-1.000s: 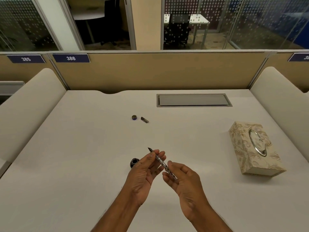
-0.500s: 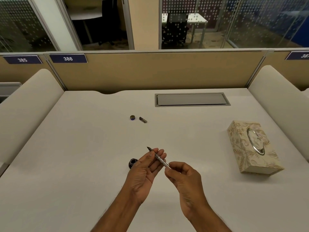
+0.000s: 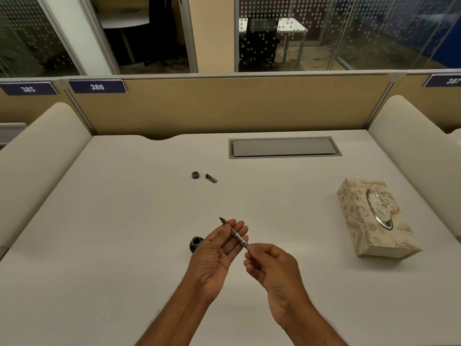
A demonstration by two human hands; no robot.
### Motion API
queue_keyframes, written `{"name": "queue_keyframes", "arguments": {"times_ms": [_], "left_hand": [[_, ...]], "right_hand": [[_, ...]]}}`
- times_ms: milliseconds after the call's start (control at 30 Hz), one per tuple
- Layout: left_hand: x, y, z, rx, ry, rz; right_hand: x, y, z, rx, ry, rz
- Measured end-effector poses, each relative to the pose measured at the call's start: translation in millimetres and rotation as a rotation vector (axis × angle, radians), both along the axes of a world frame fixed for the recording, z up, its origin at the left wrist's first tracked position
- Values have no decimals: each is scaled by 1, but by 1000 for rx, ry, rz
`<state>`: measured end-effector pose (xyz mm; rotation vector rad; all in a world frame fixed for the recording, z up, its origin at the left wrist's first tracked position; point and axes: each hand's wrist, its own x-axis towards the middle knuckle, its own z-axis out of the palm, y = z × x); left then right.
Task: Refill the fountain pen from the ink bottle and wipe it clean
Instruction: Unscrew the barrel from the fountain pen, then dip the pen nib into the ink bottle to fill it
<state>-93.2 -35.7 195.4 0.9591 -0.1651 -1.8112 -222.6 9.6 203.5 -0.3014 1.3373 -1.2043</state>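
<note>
1. Both hands are on the pen (image 3: 235,234), held above the worktop (image 3: 124,221) at lower centre of the frame, nib pointing to the upper left.
2. Left hand (image 3: 215,255): its fingers (image 3: 230,227) are curled narrowly around the front of the pen, near the nib.
3. Right hand (image 3: 273,267): since a second ago its fingers (image 3: 252,249) have closed from a loose cradle into a tight pinch on the pen's rear end. That looks like a twist of the converter knob, so the fill step seems to be in hand, though which way it is being turned cannot be told.
4. Ink bottle (image 3: 195,243) stands open just left of the left hand, dark inside; the ink level cannot be read. The nib is above and apart from it, not dipped.
5. Bottle cap (image 3: 195,175) and a small pen part (image 3: 211,178) lie side by side further up the worktop.
6. Tissue box (image 3: 374,218) sits at the right, no tissue drawn out; wiping is not yet begun.
</note>
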Motion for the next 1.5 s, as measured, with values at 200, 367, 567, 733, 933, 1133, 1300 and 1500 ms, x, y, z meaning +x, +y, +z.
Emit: {"name": "queue_keyframes", "arguments": {"times_ms": [200,367,567,733,933,1133,1300,1500], "left_hand": [[-1,-1,-2,-5,-25,-2],[3,-7,-3,18,2,48],[20,-19,-4,24,1,157],[29,-23,-10,33,-34,182],[37,-26,-18,40,-102,167],[44,-25,-23,50,-132,143],[52,-22,-21,33,-163,135],[62,-18,-20,30,-187,142]], "right_hand": [[-1,-2,-1,15,-15,13],[-5,2,-6,-58,163,3],[-16,10,-31,-151,346,-47],[-8,-19,-86,-177,663,-59],[12,-61,-145,-181,1070,66],[21,-85,-167,-232,1368,132],[18,-97,-187,-207,1528,251],[15,-100,-195,-231,1562,270]]}}
